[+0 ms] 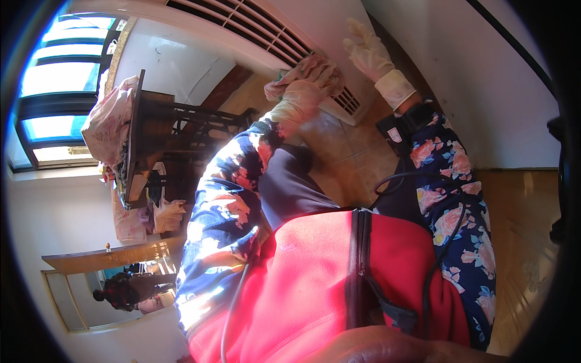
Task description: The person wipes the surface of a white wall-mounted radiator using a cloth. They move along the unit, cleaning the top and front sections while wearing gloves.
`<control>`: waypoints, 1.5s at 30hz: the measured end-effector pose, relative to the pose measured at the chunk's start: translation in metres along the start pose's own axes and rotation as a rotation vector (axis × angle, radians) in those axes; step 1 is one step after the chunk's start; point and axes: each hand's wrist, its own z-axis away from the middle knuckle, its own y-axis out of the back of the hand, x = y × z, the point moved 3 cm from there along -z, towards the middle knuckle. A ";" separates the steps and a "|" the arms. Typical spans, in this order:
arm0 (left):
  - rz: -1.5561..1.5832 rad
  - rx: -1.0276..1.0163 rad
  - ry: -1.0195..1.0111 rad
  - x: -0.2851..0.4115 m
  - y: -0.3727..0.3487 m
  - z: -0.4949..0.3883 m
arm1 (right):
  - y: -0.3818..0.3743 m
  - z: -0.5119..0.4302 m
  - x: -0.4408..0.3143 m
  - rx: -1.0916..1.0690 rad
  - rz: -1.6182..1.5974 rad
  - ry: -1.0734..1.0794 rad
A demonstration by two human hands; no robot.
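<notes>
My left hand [299,102], in a pale translucent glove, holds a crumpled pink-and-green patterned cloth [313,75]. The cloth lies against the slatted grille [254,27] of a white floor-standing appliance [324,25], covering part of the slats. On the other side of the appliance's corner, my right hand [370,50] wears a similar glove and has its fingers spread, with nothing in it. It is close to the appliance's smooth side; whether it touches cannot be told. A black device [395,134] is strapped at my right wrist.
A tiled floor [349,154] lies below the appliance, with a white wall panel [490,90] on the right. At left stand a dark table [154,118] draped with a pink cloth [111,113], and a window [59,86]. A person [127,290] appears beyond a doorway. Cables [431,281] hang along my arms.
</notes>
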 end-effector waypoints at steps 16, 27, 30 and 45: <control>-0.413 0.324 -0.036 -0.067 0.237 0.007 | 0.003 0.004 -0.006 0.008 0.037 -0.007; 0.240 1.062 0.030 -0.095 0.302 -0.009 | 0.007 0.013 -0.018 -0.036 0.144 0.031; 0.176 1.150 0.206 -0.090 0.266 -0.018 | 0.007 0.013 -0.014 -0.066 0.278 0.013; 1.450 1.373 0.043 -0.053 0.186 -0.049 | -0.002 0.020 -0.006 -0.166 0.316 -0.010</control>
